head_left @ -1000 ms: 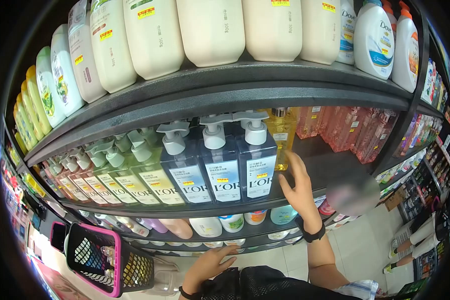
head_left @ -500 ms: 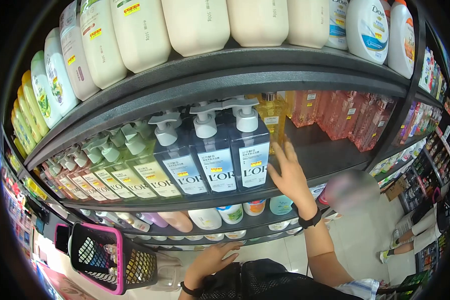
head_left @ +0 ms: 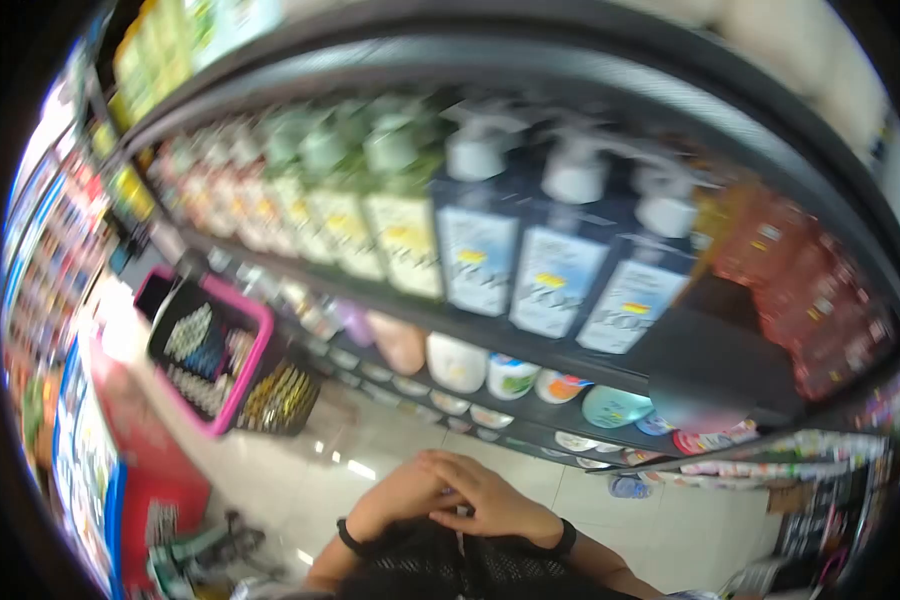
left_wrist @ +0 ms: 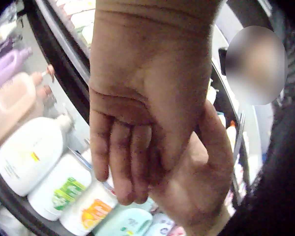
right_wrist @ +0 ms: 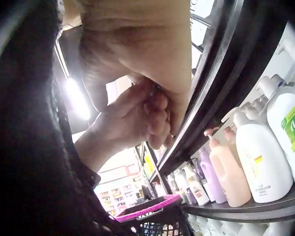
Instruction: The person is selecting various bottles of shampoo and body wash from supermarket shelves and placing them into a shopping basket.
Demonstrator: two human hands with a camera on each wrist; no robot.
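Closest in, the two hands lay one on the other. The right hand was on top with its fingers spread loosely across the left hand. The left hand's fingers were bent slackly against the right palm. Neither hand gripped any object.

Directly under the fingers, against the person's front, sat a black mesh bag. Only its top showed, so I could not tell whether the fingers touched it. It looked soft, light and limp, likely to sag and fold if lifted. I judged that a gathered handful of the mesh near its upper edge would hold it best, since the weave gives fingers plenty to catch.

Out beyond the fingertips lay pale floor, and up to the left of them stood a pink-rimmed basket.

Further off and above the fingers ran a dark shelf with a row of dark blue pump bottles. They looked full, so I judged them heavy, rigid and smooth-sided, perhaps slippery. The flat body would be the safer place to hold one, because the pump head would probably turn or press down. The head view was blurred, so the labels could not be read.
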